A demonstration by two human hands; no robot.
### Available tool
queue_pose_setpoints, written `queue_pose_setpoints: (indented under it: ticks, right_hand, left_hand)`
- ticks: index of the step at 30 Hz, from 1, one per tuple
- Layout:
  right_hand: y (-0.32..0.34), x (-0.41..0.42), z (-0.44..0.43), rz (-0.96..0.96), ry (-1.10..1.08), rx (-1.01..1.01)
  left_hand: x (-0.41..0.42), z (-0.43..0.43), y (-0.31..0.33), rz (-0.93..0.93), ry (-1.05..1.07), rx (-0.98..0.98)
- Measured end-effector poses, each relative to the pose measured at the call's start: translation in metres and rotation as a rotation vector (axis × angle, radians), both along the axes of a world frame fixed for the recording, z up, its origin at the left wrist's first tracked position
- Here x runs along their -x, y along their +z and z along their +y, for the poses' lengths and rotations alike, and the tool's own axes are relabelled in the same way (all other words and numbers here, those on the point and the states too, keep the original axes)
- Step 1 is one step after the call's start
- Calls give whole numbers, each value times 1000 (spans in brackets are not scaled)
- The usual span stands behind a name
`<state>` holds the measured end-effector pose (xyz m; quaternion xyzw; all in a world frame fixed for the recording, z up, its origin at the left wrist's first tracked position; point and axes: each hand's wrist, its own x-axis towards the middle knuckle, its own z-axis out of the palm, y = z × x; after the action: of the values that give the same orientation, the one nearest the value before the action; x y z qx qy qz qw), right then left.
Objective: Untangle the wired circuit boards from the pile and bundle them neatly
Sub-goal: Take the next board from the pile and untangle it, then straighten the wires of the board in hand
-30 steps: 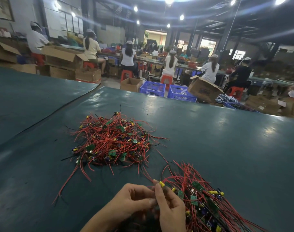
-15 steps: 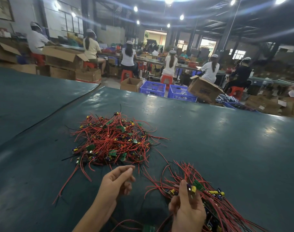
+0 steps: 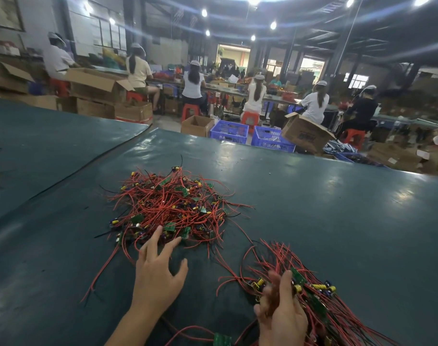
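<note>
While the left hand (image 3: 158, 275) is stretched flat over the green table (image 3: 337, 221), fingers straight, spread apart and holding nothing, its longest fingertips (image 3: 159, 231) meet the near edge of the pile (image 3: 173, 208); whether they press on it I cannot tell. Two heaps of wired boards lie on the table. The pile sits in the middle, a loose round tangle. The bundle (image 3: 312, 295) lies near it to the right, at the lower edge of the view, with its wires running more or less one way. The right hand (image 3: 280, 318) grips the bundle's near end, thumb upright against the boards and fingers curled in, though those fingers are blurred. One single board (image 3: 221, 339) lies apart at the bottom edge, between the two wrists.

Each piece is a small green board carrying yellow cylinders and dark blue parts, trailing thin red wires; a few black wires run among them. Several red ends stray out from the pile across the table.

Beyond the table's far edge stand two blue crates (image 3: 229, 133) side by side, with a tilted cardboard box (image 3: 305, 136) just right of them. That box bears dark print, too blurred to read. No other writing can be made out. At least six people (image 3: 193, 82) in pale caps sit with their backs turned at long benches, several on red stools (image 3: 249, 118)
</note>
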<state>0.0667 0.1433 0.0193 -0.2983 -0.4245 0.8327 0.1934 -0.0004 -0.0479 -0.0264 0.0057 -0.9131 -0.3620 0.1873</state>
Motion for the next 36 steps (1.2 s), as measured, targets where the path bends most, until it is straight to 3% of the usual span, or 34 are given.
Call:
queue_pose_setpoints:
  ticks: [5,11,15,22,31,36]
  right_hand:
    - [0,-4,5,133,132,42]
    - [5,1,-1,121,149,-58]
    - [-1,8,2,74,239,-120]
    - [-11,2,-6,202,276,-281]
    - [-19,-1,-13,237,373,-505]
    - [-23,-2,-18,249,409,-601]
  left_hand:
    - [18,-8,-9,-219,-40,131]
    - [39,-16,-2,-103,17,-18]
    - [52,-17,-1,-121,71,21]
    - [62,-15,2,-61,147,36]
    - [37,-11,0,258,83,-37]
    - [33,-12,-1,250,-8,-29]
